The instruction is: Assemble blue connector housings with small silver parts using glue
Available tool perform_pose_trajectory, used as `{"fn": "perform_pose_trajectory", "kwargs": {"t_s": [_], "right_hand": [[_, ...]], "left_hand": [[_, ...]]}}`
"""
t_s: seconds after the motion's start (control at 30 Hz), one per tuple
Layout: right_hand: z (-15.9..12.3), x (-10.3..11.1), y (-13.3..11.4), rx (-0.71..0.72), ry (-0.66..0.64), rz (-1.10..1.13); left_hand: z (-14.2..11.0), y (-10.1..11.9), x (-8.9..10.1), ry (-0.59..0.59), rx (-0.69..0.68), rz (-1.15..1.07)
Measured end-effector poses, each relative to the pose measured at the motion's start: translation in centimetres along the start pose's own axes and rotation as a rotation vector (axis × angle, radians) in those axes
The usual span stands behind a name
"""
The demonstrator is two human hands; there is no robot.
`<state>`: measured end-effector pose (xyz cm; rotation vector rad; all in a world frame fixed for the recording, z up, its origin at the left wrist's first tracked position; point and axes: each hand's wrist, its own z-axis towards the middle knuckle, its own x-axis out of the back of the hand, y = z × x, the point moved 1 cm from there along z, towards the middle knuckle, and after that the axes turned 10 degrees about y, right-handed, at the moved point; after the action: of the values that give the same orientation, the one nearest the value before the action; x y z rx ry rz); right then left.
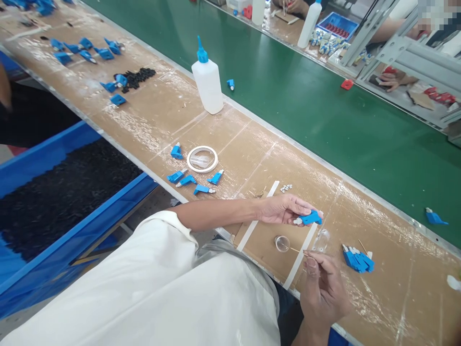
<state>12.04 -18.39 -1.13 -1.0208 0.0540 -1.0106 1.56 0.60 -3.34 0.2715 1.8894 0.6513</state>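
Observation:
Between the thumb and fingers of my left hand (284,210) is a blue plastic part (310,217) with a white tip, held above the bench. My right hand (324,286), closed in a pinch, grips a thin wooden stick (295,250). The stick's far end reaches into a small clear cup (282,243) on the cardboard mat below my left hand. To the right of my hands lies a cluster of blue parts (358,259) with white tips. Small white pieces (286,188) sit just beyond my left hand.
A white squeeze bottle (209,84) with a blue nozzle stands by the green conveyor (273,81). A tape roll (202,159) lies among several blue parts. At left, a blue bin (72,137) holds many black pieces. Co-workers' hands (394,79) show across the belt.

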Motion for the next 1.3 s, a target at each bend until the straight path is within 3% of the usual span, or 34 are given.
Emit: {"fn": "perform_pose_trajectory", "kwargs": {"t_s": [0.2, 0.5, 0.7, 0.83, 0.9, 1.07, 1.17, 1.3], "right_hand": [[0.8, -0.8, -0.8, 0.173, -0.186, -0.088], [0.3, -1.9, 0.2, 0.231, -0.212, -0.122], [0.4, -1.6, 0.4, 0.174, -0.268, -0.147], [3.7, -1.7, 1.4, 0.100, -0.193, -0.160], [6.3, -2.9, 2.7, 0.074, -0.217, -0.168], [12.1, -8.5, 6.6, 0.170, -0.475, -0.193], [13.6, -10.7, 7.7, 0.219, -0.558, -0.207], [14.0, -11.5, 7.8, 0.268, -0.630, -0.242]], "left_hand": [[0.0, 0.5, 0.2, 0.022, -0.017, 0.004], [0.4, 0.8, 0.5, 0.083, -0.041, -0.041], [-0.4, 4.8, 1.1, 0.209, -0.234, -0.238], [-1.2, 7.8, 1.7, 0.315, -0.384, -0.411], [-1.2, 8.4, 2.1, 0.356, -0.411, -0.483], [-0.3, 8.1, 2.6, 0.404, -0.385, -0.549], [0.2, 7.8, 2.7, 0.424, -0.353, -0.553], [0.6, 7.7, 2.9, 0.420, -0.322, -0.567]]}}
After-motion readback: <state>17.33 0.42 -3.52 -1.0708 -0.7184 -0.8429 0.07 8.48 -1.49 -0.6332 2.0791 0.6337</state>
